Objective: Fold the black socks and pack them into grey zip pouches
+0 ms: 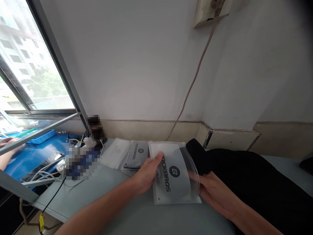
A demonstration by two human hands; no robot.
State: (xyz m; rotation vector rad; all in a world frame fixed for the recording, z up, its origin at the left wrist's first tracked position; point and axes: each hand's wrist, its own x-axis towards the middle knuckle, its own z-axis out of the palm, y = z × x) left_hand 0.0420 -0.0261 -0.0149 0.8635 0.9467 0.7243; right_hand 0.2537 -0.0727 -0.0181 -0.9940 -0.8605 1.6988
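Plastic pouch (180,186), translucent, dark ROCKBROS print (167,178) | left fingers (159,157) gripping it | right fingers (205,181): hold unclear

A single camera on the person's head looks forward and down over the table (171,218), near enough that the left hand (144,174) and right hand (211,189) sit low mid-view; it faces a wall (137,65), a window (44,68) at left.

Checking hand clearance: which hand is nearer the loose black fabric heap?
Right. The right hand is by the left edge of the black fabric heap; the left hand is farther off, across the translucent rectangular plastic bag.
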